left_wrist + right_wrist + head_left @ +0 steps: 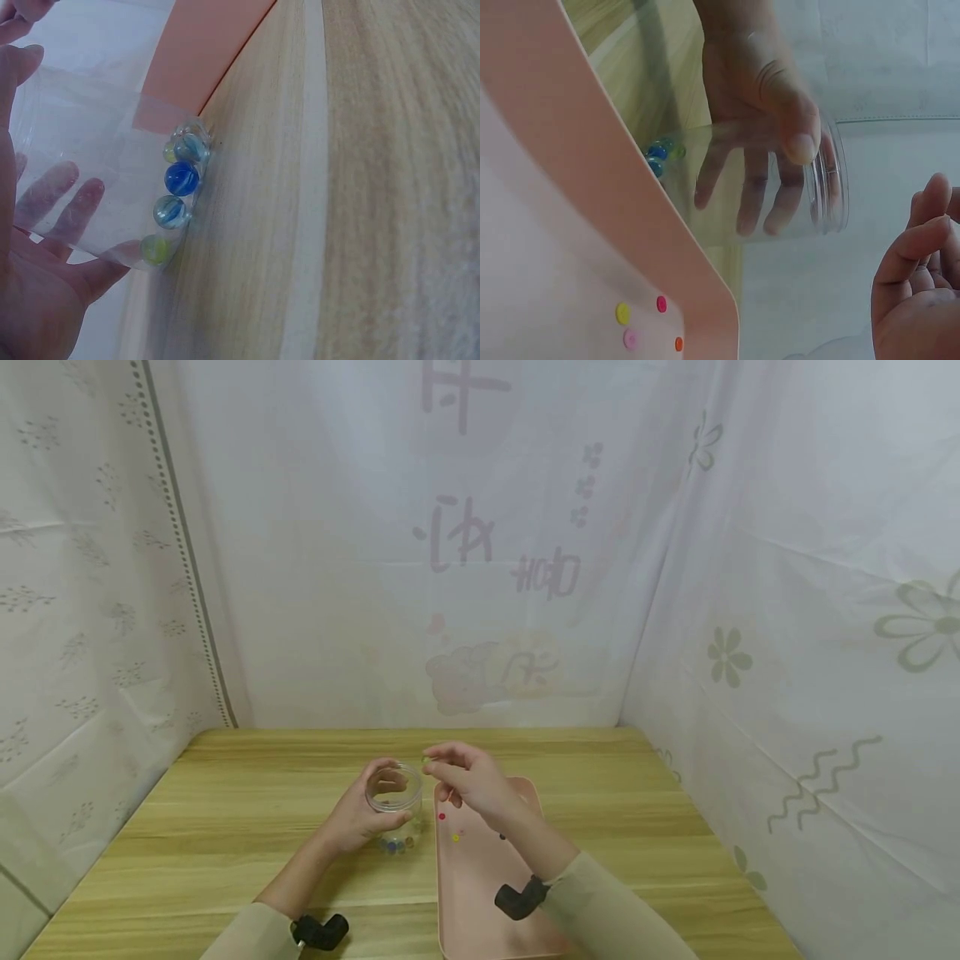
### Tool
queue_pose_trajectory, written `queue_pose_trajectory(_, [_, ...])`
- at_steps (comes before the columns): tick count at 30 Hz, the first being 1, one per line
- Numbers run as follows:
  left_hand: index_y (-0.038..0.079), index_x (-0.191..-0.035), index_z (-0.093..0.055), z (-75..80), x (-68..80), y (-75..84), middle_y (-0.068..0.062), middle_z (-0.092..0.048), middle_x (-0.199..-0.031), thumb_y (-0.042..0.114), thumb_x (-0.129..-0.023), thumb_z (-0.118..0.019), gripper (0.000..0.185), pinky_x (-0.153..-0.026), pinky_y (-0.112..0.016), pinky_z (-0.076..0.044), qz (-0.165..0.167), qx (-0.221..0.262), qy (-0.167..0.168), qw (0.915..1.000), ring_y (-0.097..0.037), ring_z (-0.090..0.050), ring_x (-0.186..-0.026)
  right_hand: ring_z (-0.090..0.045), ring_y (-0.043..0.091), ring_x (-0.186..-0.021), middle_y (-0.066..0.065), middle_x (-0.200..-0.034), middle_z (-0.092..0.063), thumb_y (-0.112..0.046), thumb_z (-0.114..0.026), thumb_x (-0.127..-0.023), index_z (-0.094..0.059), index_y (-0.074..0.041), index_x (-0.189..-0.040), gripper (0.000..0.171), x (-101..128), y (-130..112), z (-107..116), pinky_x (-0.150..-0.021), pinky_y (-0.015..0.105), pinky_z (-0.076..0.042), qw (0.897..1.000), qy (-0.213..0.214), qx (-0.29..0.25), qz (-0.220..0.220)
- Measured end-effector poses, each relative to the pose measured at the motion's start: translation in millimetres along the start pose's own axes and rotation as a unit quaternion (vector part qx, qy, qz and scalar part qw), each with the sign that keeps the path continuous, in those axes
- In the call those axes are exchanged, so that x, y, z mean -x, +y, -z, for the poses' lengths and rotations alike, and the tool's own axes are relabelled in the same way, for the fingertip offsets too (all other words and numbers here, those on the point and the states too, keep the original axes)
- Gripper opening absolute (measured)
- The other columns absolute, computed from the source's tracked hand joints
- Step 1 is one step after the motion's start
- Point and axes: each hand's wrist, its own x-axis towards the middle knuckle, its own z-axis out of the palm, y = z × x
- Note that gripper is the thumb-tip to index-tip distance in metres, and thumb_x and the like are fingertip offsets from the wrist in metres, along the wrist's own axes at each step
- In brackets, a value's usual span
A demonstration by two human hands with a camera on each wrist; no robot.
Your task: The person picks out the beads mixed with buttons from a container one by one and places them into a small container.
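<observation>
My left hand (pixel 365 810) grips a clear plastic jar (pixel 395 795) that stands on the wooden table (pixel 225 827) just left of a pink tray (pixel 480 893). Several glass marbles (pixel 175 196), blue, clear and yellow-green, lie on the jar's bottom. My right hand (pixel 450 772) hovers over the jar's mouth and the tray's far left corner. Its thumb and fingertips are curled together and pinch a small pale round piece (pixel 427 764). In the right wrist view the left hand (pixel 761 112) wraps the jar (pixel 810 187), and the right hand's curled fingers (pixel 919 247) hide what they hold.
Small coloured round pieces lie in the tray: red (pixel 442 816), yellow (pixel 455 837) and a dark one (pixel 502 837). White printed cloth walls close in the table at the back and on both sides.
</observation>
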Motion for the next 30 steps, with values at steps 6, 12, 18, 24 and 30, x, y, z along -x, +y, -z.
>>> queue_pose_trajectory(6, [0.006,-0.157,-0.035,0.2,0.9,0.2,-0.031,-0.051,-0.151,0.010,-0.095,-0.086,0.081,-0.093,-0.035,-0.064,0.003,0.003,-0.005,1.0000,-0.057,-0.051,-0.145,-0.064,0.012,-0.069,0.000,-0.108,-0.074,-0.019,-0.070,-0.108,-0.071,-0.006,-0.136,0.031,-2.1,-0.5,-4.1,-0.058,0.021,-0.047,1.000,-0.003,0.007,0.002])
queue_pose_trajectory(12, [0.006,-0.158,-0.035,0.0,0.9,1.6,-0.031,-0.051,-0.152,0.010,-0.096,-0.086,0.080,-0.092,-0.033,-0.063,0.005,0.002,-0.005,1.0000,-0.056,-0.051,-0.146,-0.064,0.016,-0.068,0.016,-0.111,-0.071,-0.020,-0.073,-0.106,-0.072,-0.010,-0.134,0.030,-3.9,5.1,-8.2,-0.058,0.023,-0.048,0.999,-0.009,0.034,0.009])
queue_pose_trajectory(18, [0.006,-0.157,-0.036,-0.1,0.9,1.1,-0.031,-0.052,-0.152,0.012,-0.095,-0.087,0.080,-0.091,-0.033,-0.063,0.003,-0.002,-0.004,1.0000,-0.055,-0.053,-0.145,-0.064,0.012,-0.068,0.005,-0.108,-0.073,-0.023,-0.072,-0.108,-0.070,-0.005,-0.138,0.035,-4.9,12.2,-12.9,-0.058,0.024,-0.051,0.998,-0.021,0.066,0.008])
queue_pose_trajectory(24, [0.009,-0.158,-0.036,-1.1,1.0,0.7,-0.029,-0.052,-0.151,0.013,-0.095,-0.087,0.081,-0.090,-0.034,-0.064,0.005,-0.008,-0.003,1.0000,-0.054,-0.054,-0.144,-0.064,0.012,-0.068,0.002,-0.108,-0.073,-0.022,-0.071,-0.108,-0.070,-0.003,-0.138,0.035,-3.5,12.9,-15.4,-0.058,0.023,-0.050,0.996,-0.029,0.079,0.012])
queue_pose_trajectory(30, [0.012,-0.156,-0.038,-1.4,0.2,1.7,-0.026,-0.055,-0.150,0.011,-0.093,-0.087,0.080,-0.091,-0.035,-0.064,0.010,-0.014,0.005,0.9998,-0.052,-0.056,-0.143,-0.065,0.012,-0.070,0.018,-0.117,-0.072,-0.024,-0.071,-0.109,-0.070,-0.006,-0.138,0.034,-3.6,12.0,-15.3,-0.060,0.026,-0.051,0.996,-0.032,0.086,0.015])
